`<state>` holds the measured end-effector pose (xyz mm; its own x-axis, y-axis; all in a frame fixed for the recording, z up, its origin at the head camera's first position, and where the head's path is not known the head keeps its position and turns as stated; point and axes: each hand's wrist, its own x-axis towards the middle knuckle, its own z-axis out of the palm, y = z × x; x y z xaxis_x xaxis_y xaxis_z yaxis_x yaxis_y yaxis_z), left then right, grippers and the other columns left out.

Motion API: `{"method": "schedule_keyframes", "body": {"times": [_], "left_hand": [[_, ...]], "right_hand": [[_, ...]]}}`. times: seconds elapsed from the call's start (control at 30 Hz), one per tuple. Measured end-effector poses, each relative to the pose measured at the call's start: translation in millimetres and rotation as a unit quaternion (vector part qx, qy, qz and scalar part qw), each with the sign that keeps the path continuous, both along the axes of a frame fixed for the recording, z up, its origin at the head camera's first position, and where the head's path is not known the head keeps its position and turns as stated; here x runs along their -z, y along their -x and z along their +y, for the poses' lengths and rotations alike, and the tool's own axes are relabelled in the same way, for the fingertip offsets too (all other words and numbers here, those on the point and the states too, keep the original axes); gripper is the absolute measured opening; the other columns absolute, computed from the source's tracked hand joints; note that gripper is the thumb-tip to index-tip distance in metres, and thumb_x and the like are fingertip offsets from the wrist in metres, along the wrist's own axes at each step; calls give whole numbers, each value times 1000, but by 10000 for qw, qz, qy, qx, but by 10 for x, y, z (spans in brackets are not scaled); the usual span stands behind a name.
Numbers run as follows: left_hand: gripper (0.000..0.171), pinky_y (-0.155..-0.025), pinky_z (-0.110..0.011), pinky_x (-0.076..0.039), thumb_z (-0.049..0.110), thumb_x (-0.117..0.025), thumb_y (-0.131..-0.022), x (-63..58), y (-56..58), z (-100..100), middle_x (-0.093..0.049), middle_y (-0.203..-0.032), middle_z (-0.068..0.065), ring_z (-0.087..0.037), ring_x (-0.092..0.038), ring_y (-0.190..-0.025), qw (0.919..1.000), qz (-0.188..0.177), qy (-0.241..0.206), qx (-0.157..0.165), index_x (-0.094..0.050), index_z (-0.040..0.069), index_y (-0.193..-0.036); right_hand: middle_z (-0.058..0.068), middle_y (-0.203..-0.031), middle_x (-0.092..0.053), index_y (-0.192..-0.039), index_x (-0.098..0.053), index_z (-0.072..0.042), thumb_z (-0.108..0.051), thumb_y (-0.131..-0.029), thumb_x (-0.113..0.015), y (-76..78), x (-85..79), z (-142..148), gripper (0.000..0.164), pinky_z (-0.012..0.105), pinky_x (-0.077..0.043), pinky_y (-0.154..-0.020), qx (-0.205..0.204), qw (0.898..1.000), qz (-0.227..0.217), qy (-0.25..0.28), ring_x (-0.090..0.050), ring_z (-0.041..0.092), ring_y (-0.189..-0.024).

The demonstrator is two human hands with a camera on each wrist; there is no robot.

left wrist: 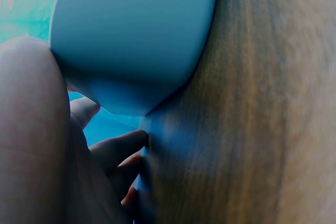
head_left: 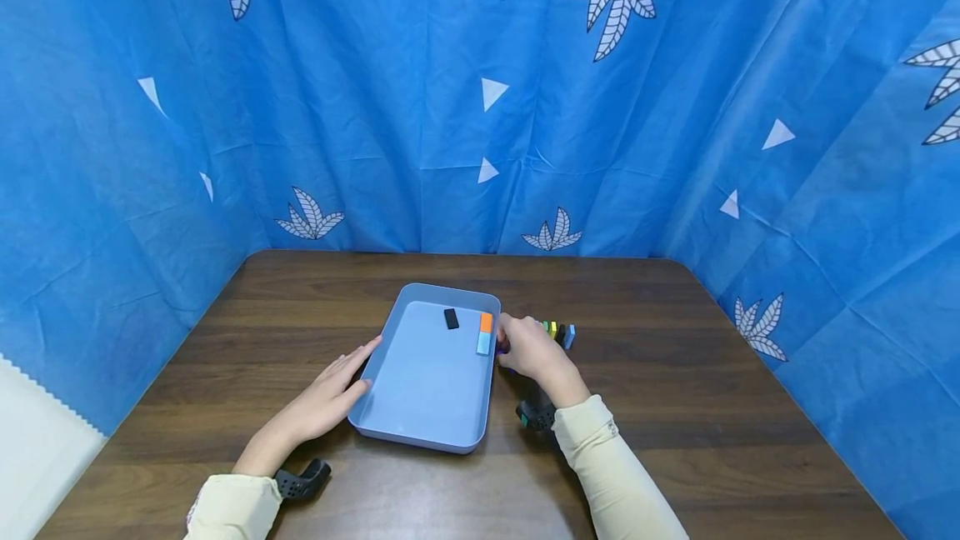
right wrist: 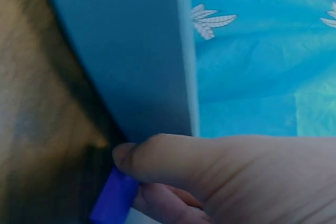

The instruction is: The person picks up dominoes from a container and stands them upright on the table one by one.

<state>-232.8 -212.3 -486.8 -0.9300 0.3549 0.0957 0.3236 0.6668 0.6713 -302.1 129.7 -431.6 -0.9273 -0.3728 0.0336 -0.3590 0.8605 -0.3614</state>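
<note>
A shallow blue-grey tray (head_left: 427, 390) lies on the wooden table. Inside it, near the far end, is a black block (head_left: 451, 319); by its right wall an orange block (head_left: 486, 322) and a light blue block (head_left: 483, 343) sit end to end. My left hand (head_left: 330, 398) touches the tray's left rim with straight fingers. Just outside the right wall, my right hand (head_left: 536, 352) pinches a purple block (right wrist: 114, 198) between thumb and fingers. Most of that block is hidden from the head view by the hand.
Past the right hand stands a row of small blocks, among them a yellow block (head_left: 553, 329) and a blue block (head_left: 570, 337); the hand covers part of the row. A blue patterned curtain (head_left: 450, 190) surrounds the table (head_left: 660, 423) at the back and sides.
</note>
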Motion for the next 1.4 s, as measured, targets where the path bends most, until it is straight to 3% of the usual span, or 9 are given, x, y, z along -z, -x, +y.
{"method": "schedule_keyframes", "body": {"times": [0.17, 0.43, 0.67, 0.97, 1.4], "left_hand": [[63, -124, -67, -12, 22, -46, -109, 2, 8, -10, -27, -170, -14, -44, -19, -156, 10000, -35, -12, -18, -21, 22, -167], [63, -124, -67, -12, 22, -46, -109, 0, 33, -4, -27, -169, -14, -44, -20, -156, 10000, -65, 22, -16, -21, 21, -167], [63, -124, -66, -12, 21, -46, -109, 0, 35, -4, -27, -169, -14, -44, -19, -156, 10000, -50, 3, 10, -21, 21, -167], [63, -125, -66, -12, 21, -47, -109, 12, 27, -4, -27, -170, -13, -44, -19, -156, 10000, -44, -3, -9, -21, 21, -167], [63, -125, -66, -12, 21, -46, -110, 28, 15, 0, -26, -170, -13, -43, -19, -156, 10000, -22, -33, 24, -21, 21, -167]], "right_hand": [[1, -78, -60, -89, -63, -12, -7, -85, -84, 22, -73, 29, 22, 26, -54, -65, -162, 9997, 109, 116, -56, 16, -72], [4, -99, -70, -97, -78, -9, -4, -88, -77, 51, -202, 199, 11, 31, -62, -78, -310, 9967, 464, 589, -65, 17, -85], [6, -108, -75, -105, -77, -6, -2, -90, -74, 41, -280, 303, 16, 37, -63, -85, -237, 9976, 75, 641, -71, 20, -95], [6, -104, -74, -108, -76, -6, 3, -87, -78, 16, -290, 353, 23, 38, -62, -88, -276, 9984, -386, 323, -68, 21, -95], [8, -105, -73, -111, -74, -3, 3, -85, -80, -4, -309, 394, 27, 37, -61, -87, -333, 9973, -595, 262, -68, 20, -95]]}}
